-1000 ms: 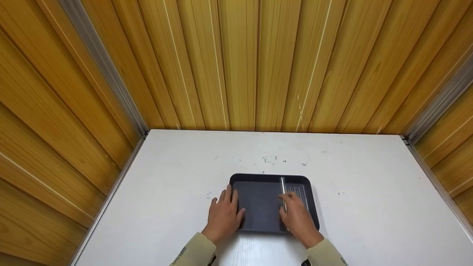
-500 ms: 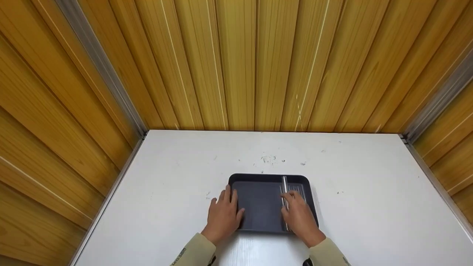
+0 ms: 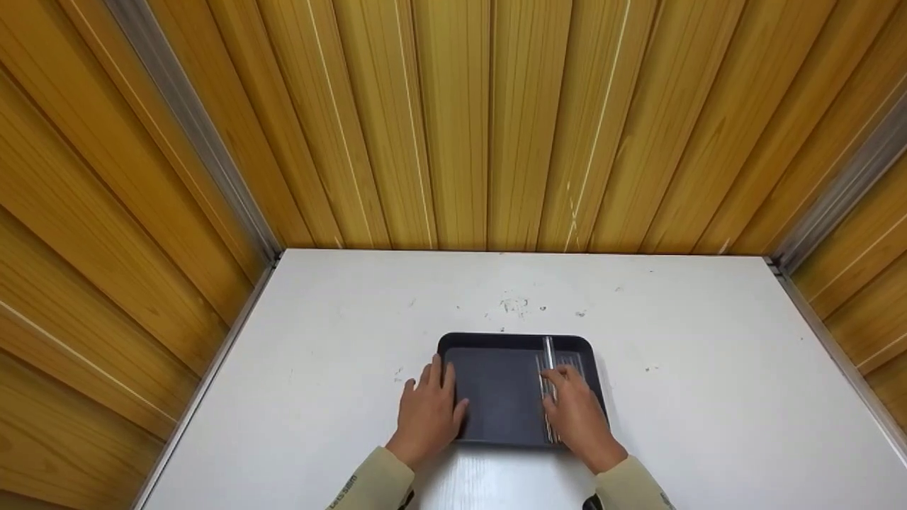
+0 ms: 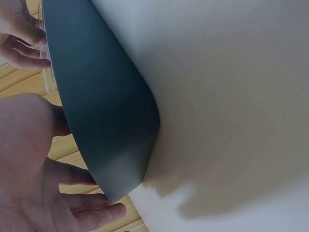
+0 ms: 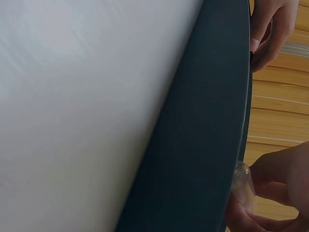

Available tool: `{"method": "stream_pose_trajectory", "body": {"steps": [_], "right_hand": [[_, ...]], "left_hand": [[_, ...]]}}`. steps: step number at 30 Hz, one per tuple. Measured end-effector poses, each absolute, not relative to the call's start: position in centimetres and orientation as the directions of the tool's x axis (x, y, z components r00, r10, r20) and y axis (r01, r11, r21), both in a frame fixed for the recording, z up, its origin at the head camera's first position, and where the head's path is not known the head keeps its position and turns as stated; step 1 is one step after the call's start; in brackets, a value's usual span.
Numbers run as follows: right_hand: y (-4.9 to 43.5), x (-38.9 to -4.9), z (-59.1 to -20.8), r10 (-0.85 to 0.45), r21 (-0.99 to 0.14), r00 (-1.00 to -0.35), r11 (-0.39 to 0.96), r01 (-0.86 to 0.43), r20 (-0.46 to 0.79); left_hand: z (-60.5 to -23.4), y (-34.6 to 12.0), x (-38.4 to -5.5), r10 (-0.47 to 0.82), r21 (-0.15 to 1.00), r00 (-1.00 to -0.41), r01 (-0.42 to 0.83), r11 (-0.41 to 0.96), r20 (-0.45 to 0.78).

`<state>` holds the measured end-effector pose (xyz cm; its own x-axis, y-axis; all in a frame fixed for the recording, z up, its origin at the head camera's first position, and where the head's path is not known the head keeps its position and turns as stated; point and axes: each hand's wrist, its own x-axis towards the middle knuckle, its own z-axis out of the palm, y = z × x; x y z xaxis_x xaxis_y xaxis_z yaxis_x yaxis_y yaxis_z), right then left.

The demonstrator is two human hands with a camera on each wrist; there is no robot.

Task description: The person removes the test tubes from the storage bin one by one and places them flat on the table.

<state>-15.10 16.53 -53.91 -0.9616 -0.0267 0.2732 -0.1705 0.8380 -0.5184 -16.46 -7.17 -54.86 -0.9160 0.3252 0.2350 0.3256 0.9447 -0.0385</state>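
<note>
Clear rod [image 3: 548, 348] is edging twd 3 o'clock vs. a sec ago, now lying just that side of tray [image 3: 496, 393] ctr; prob. meaning it's being worked across the tray. R hand [image 3: 577, 418] is pinching it; L hand [image 3: 427, 412] is resting straight-fingered on the 9 o'clock rim. L cuff [image 3: 375, 476] is showing print, approx. "Let's slam".

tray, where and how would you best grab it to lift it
Probably hold the tray by its two short side walls, coming from outside left and right: they stand up around a flat floor, giving the hands an edge. The left hand is at the left wall. Keep it level, since a clear rod is inside.
</note>
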Motion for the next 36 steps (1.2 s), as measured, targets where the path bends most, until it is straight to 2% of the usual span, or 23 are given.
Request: {"method": "stream_pose_trajectory", "body": {"steps": [16, 36], "right_hand": [[17.5, -15.2, -53.5, -0.017, -0.514, -0.954, 0.84, -0.176, 0.299], [18.3, -15.3, -53.2, 0.015, -0.548, -0.971, 0.827, -0.123, 0.24]], "left_hand": [[-54.9, -7.2, -16.3, 0.332, -0.053, -0.908, 0.329, 0.943, 0.256], [-54.9, -7.1, -16.4, 0.327, -0.052, -0.91, 0.325, 0.944, 0.255]]}}
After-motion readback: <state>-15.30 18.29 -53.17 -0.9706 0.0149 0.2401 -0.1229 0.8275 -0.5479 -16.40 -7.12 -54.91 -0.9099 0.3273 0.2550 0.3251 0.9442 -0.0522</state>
